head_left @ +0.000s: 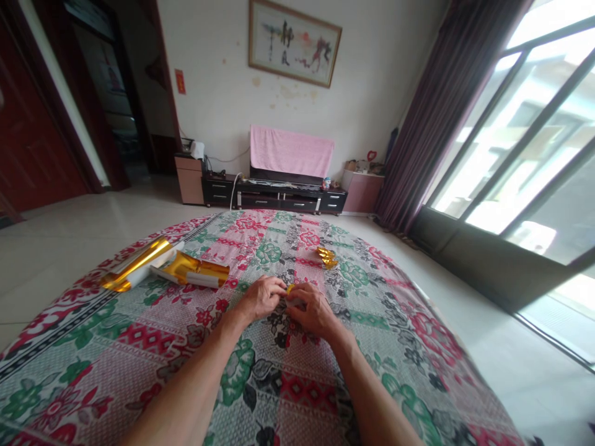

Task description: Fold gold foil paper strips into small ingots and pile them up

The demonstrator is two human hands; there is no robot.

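Observation:
Close together over the middle of the flowered cloth, my left hand and my right hand are both closed, fingertips almost meeting. Between them shows a small piece of gold foil paper, its pale side turned up near my right thumb; most of it is hidden by the fingers. Beyond my right hand lie several small folded gold foil pieces. To the left of my left hand rest stacks of gold foil sheets with white undersides, one a curled stack, the other a flatter stack.
The round table is covered by a red, green and grey flowered tablecloth. Past it stand a low black TV cabinet and a pink cloth draped over a screen. A purple curtain and large windows are on the right.

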